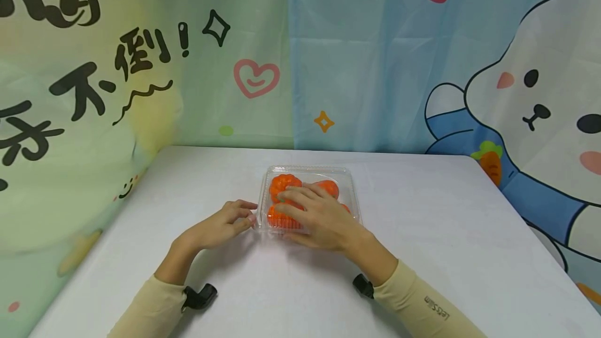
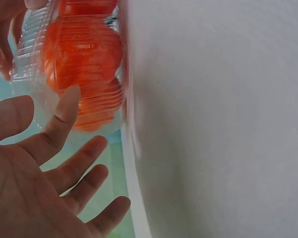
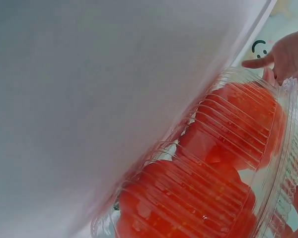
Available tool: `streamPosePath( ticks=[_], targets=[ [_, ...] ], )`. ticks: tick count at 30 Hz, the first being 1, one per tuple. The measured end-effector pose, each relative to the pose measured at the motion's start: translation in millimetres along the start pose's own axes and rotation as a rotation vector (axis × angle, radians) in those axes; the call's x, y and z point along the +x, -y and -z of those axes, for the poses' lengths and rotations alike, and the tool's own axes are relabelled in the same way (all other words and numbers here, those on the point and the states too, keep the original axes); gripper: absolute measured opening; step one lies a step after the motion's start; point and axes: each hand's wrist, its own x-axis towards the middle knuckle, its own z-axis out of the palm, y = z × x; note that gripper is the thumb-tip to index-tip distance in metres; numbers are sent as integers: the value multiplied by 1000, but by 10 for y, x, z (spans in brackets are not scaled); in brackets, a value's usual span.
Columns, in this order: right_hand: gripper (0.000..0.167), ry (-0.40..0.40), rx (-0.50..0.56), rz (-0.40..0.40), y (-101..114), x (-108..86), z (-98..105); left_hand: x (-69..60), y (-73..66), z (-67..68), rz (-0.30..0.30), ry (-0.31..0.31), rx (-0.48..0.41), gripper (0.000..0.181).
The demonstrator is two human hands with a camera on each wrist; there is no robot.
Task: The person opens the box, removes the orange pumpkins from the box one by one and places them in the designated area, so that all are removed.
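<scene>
A clear plastic box (image 1: pixel 307 168) with ribbed sides stands on the table. Inside are several orange pumpkin-like pieces (image 1: pixel 284 182); their lobed tops show, but the exact kind is unclear. My right hand (image 1: pixel 324 220) lies over the box's right and front part, fingers stretched across the top, hiding some pieces. At the left side my left hand (image 1: pixel 225 226) has its fingertips at or very near the wall; contact is hard to tell. The left wrist view shows the left hand (image 2: pixel 30 183) with fingers loosely spread beside the box (image 2: pixel 32 49).
The white table (image 1: pixel 422 233) reaches back to a printed cloth backdrop (image 1: pixel 347 56) with a cartoon bear and lettering. Small black wrist cameras (image 1: pixel 200 296) sit under both sleeves.
</scene>
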Motion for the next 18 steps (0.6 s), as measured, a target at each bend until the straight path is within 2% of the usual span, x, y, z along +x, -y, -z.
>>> streamPosePath(
  ticks=[4,11,18],
  targets=[
    [48,11,4,9,7,3,-7,-1,2,-4,11,13,-24,31],
    [28,-6,5,70,19,27,-28,-16,-37,-4,28,30,-68,26],
    [13,11,40,83,30,42,-44,-17,-23,-8,8,47,-134,23]
  ],
)
